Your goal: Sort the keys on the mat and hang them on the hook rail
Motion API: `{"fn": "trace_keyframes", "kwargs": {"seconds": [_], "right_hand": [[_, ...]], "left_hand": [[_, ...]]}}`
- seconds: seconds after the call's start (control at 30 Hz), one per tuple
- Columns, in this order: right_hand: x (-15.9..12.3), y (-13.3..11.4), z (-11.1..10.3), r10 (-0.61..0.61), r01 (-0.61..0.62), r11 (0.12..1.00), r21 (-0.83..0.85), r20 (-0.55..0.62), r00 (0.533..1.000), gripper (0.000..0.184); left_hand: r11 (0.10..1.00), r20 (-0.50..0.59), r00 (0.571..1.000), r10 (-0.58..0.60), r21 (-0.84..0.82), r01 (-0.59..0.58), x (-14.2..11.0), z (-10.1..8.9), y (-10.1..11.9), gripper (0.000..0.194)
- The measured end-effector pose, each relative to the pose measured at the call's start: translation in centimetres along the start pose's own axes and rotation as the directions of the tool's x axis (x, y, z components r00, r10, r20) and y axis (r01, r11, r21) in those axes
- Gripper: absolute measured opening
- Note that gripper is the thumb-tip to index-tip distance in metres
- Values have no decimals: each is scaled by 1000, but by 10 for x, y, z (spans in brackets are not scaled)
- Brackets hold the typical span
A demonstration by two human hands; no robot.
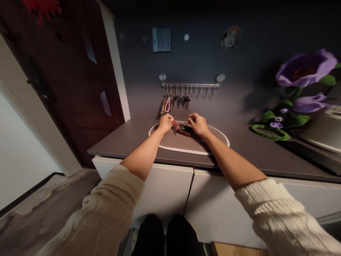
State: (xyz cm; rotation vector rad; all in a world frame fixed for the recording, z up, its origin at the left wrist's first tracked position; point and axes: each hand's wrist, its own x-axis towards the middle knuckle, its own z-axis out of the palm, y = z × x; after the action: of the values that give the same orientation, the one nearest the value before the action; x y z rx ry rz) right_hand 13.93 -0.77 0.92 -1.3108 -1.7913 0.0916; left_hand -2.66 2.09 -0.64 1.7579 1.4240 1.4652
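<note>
Your view is dim. A soft light falls from above onto the grey counter (128, 142) near its back edge, and the dark grey wall (202, 57) fades into shadow. The edges bend strongly, and the big purple fabric flower (306, 73) looks blurred.

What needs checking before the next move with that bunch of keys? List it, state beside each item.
1. Left hand on the bunch of keys: ok, fingers at its red piece.
2. Right hand on the bunch: ok, touching its other end.
3. Bunch resting over the oval mat: ok.
4. Grip firm on either side: cannot tell, too small.
5. Free hooks on the wall key rack: ok, right-hand hooks look bare.
6. Pink strap keyring hanging on the rack: ok.
</note>
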Motion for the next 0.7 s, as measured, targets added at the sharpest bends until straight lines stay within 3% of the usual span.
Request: {"fn": "trace_keyframes", "kwargs": {"seconds": [0.23,0.43,0.7], "right_hand": [[3,1,0,7,-7,1000,17,-29,1000,17],[2,-2,2,-3,7,988,154,-28,1000,15],[2,-9,7,-88,77,956,283,26,996,25]], "left_hand": [[958,8,999,-46,-281,47,-2,-1,12,11],[927,25,999,-46,-371,52,-4,-7,24,11],[908,55,997,45,-419,-18,-5,-9,33,6]]}}
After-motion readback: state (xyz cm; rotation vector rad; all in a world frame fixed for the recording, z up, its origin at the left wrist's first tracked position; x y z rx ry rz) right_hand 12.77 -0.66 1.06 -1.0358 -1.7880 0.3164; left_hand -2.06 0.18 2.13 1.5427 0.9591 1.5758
